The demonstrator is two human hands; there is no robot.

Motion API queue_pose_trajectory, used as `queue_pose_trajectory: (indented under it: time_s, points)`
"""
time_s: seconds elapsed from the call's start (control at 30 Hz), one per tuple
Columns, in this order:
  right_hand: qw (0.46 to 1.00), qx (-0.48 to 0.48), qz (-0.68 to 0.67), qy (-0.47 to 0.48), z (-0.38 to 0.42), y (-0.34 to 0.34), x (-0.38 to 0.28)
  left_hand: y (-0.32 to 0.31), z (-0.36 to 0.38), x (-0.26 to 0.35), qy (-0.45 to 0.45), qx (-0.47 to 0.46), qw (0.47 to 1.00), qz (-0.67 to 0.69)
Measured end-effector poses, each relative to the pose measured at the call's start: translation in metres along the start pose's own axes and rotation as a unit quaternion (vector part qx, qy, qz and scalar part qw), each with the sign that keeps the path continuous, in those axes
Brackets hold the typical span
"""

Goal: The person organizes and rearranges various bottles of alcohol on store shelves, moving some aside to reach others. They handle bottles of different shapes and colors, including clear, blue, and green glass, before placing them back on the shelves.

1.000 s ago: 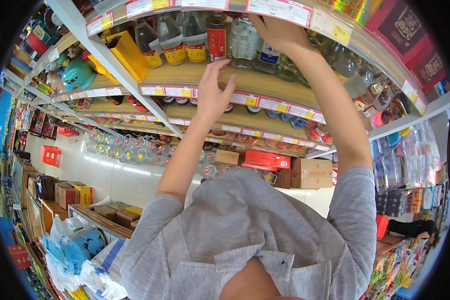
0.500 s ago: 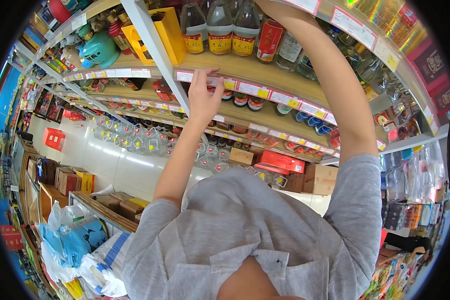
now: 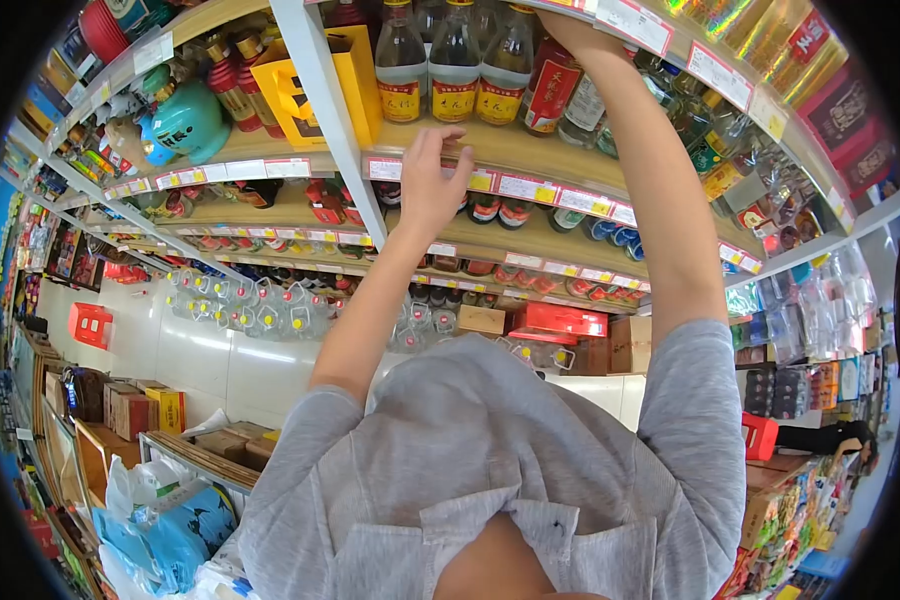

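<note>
My left hand (image 3: 435,185) is raised in front of the shelf edge, beside the price labels (image 3: 530,188), with nothing in it. Its fingers are loosely bent and the thumb stands apart. Just above it are clear glass bottles (image 3: 453,65) with yellow and red labels, upright on the wooden shelf (image 3: 470,140). My right hand (image 3: 575,38) reaches in at the top of the view, above a red box with white characters (image 3: 550,90) and a clear bottle with a white label (image 3: 583,108). Its fingers are hidden behind the upper shelf edge.
A grey shelf post (image 3: 322,100) and a yellow gift bag (image 3: 345,85) stand left of the bottles. Large clear jugs (image 3: 270,315) line the floor below. Cartons (image 3: 630,345) and a red box (image 3: 560,320) sit under the shelves. A person in black (image 3: 825,438) is far right.
The view has shifted, so the shelves sit slightly lower. My left hand stays open near the shelf edge, and my right arm still reaches up to the top shelf.
</note>
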State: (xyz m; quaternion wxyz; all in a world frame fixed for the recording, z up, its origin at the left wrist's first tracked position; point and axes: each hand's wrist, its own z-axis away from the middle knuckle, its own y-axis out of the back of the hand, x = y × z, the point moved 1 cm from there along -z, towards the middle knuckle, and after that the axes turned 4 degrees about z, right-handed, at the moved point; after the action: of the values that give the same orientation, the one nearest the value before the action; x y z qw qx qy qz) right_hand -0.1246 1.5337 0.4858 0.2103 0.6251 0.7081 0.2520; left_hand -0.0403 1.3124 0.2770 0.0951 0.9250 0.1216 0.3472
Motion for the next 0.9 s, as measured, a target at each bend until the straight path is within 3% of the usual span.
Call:
queue_pose_trajectory:
  time_s: [0.17, 0.57, 0.73, 0.9]
  points:
    - [1.0, -0.017, -0.001, 0.003, 0.001, 0.008, 0.005, -0.003, -0.015, 0.001, 0.015, -0.016, 0.999, 0.029]
    - [1.0, -0.024, 0.005, 0.018, -0.002, 0.003, 0.006, -0.028, -0.028, 0.004, 0.054, -0.072, 0.992, -0.092]
    - [0.998, -0.05, -0.034, 0.028, 0.001, 0.027, 0.016, -0.028, -0.026, 0.004, 0.045, -0.049, 0.992, -0.105]
    - [0.999, -0.009, -0.009, 0.033, 0.003, 0.015, 0.011, -0.032, -0.022, -0.002, 0.032, -0.051, 0.993, -0.103]
